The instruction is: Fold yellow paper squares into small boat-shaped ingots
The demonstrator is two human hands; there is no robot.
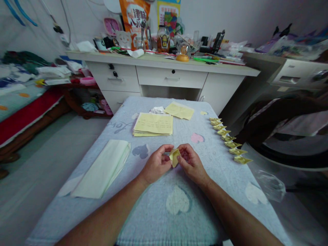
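Observation:
A small folded piece of yellow paper [174, 157] is held between my two hands above the blue cloth. My left hand [158, 164] pinches its left side, fingers closed on it. On its right side, my right hand [191, 163] grips it with the thumb on the front. Beyond the hands lies a stack of yellow sheets [153, 124] with writing on the top one. More yellow sheets [179, 110] rest behind it, beside a crumpled white paper [157, 110]. Several folded yellow paper boats [234, 145] stand in a row along the right edge.
The heart-patterned cloth [205, 201] covers the table. A folded pale sheet [104, 169] lies at the left. Behind stands a white desk [171, 77] crowded with a jar [163, 39], bags and small items. A clear plastic bag [271, 186] hangs at the right edge, near a washing machine [294, 77].

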